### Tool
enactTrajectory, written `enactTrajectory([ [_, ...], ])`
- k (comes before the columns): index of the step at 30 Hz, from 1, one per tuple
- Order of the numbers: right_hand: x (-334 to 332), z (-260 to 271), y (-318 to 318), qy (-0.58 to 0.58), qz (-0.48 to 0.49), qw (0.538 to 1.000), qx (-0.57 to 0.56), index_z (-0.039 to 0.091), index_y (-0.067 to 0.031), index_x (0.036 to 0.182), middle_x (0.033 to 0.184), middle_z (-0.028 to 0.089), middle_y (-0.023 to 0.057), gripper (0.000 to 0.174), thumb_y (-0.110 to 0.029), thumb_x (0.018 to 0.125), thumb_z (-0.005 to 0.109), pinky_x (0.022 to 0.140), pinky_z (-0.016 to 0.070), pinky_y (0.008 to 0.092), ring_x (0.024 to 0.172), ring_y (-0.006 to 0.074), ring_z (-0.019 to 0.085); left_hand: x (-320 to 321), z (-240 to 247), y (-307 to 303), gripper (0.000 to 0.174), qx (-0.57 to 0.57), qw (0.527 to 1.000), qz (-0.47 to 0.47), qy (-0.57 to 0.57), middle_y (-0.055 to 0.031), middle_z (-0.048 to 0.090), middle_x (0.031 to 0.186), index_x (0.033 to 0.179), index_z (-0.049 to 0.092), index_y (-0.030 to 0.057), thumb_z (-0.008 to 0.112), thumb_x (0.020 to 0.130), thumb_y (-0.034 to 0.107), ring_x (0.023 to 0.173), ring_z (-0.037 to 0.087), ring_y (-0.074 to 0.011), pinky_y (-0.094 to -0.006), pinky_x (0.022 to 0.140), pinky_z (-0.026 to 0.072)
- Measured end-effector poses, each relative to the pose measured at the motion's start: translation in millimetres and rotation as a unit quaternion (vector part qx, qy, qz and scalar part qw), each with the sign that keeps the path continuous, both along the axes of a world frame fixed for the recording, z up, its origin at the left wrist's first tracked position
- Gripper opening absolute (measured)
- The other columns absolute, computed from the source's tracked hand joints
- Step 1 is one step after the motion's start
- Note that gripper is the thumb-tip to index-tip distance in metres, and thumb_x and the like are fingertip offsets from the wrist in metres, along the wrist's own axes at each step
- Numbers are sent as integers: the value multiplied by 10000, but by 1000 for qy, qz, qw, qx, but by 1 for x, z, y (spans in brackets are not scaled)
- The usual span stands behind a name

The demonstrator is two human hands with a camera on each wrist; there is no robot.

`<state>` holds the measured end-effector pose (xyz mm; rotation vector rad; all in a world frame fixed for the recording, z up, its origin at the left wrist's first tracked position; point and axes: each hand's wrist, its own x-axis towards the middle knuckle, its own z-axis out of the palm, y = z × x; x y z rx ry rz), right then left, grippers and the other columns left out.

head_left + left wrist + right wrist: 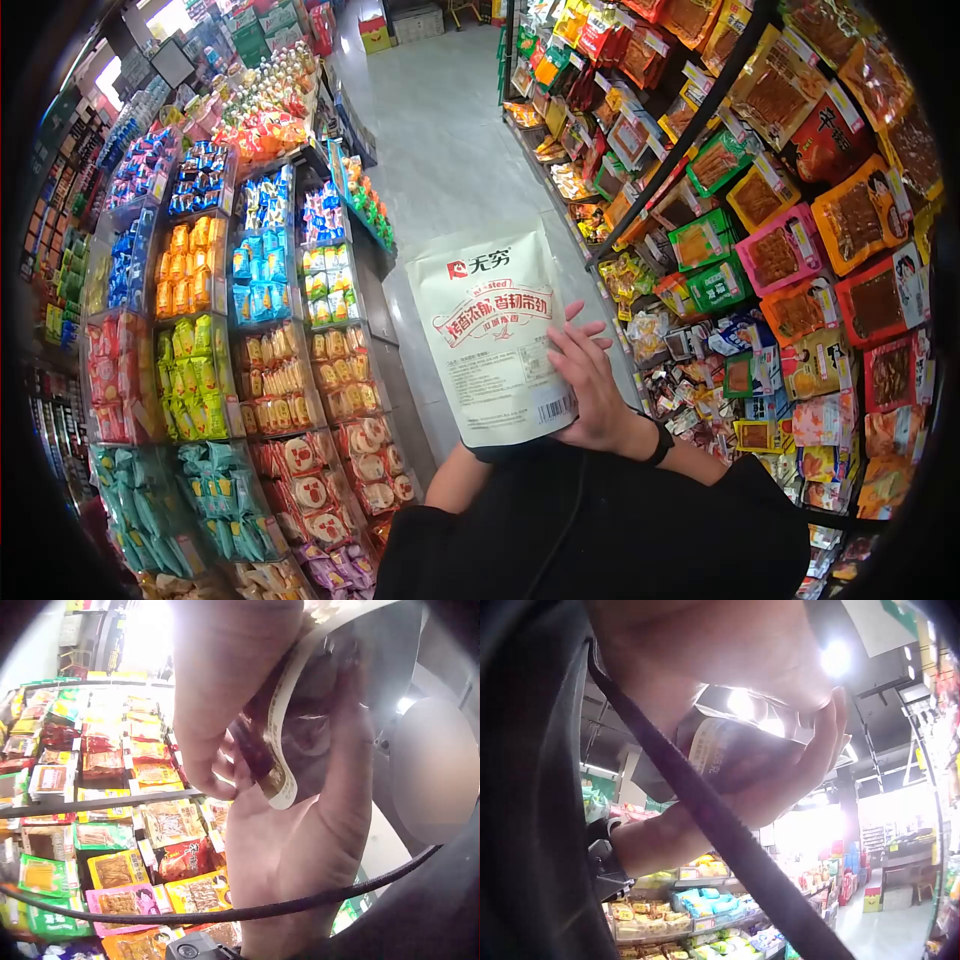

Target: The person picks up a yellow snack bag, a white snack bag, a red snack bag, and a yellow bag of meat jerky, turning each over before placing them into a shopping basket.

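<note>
A pale cream snack pouch (490, 340) with red and dark printing faces up in front of the chest in the head view. My right hand (590, 390) grips its lower right side, fingers lying across the printed face. Most of my left hand is hidden behind the pouch in the head view; pinkish fingertips (597, 329) show past the right edge. The right wrist view has my left hand (799, 780) holding the pouch (716, 754) from below, fingers curving up. Both hands meet around the pouch's shiny dark end (307, 712) in the left wrist view.
On the left stand clear bins of wrapped snacks (190, 265), in several colours. Racks of packaged snacks (780, 255) line the right side. A grey floor aisle (430, 130) runs between them. A dark cord (225, 918) crosses the left wrist view.
</note>
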<state>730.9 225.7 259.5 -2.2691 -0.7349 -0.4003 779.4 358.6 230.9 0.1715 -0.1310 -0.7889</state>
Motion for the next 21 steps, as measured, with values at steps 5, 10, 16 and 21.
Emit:
enactTrajectory([
  [5,43,-7,6,15,2,1000,11,368,3,1375,1465,388,222,905,-254,641,829,1100,287,491,1369,397,343,37,-3,6,828,32,999,16,9,-181,400,1452,1523,193,96,364,938,657,1355,369,-358,-463,1136,312],
  [10,104,-23,8,14,9,999,33,377,8,1368,1460,397,210,885,-291,659,815,1107,280,474,1370,381,341,94,-11,9,821,76,996,31,36,-182,389,1459,1511,217,83,362,939,654,1346,381,-351,-459,1133,319],
  [16,202,-23,13,-30,13,998,52,411,11,1353,1451,411,186,836,-285,672,796,1105,291,453,1358,351,362,189,3,14,774,125,989,57,-46,-193,372,1469,1515,210,82,349,965,608,1357,364,-365,-461,1143,299],
  [21,277,-12,11,-65,1,992,106,440,15,1335,1442,421,181,797,-280,681,786,1097,305,441,1346,332,379,278,3,15,775,128,991,11,-40,-201,318,1504,1529,185,111,343,963,617,1400,288,-395,-491,1164,242],
])
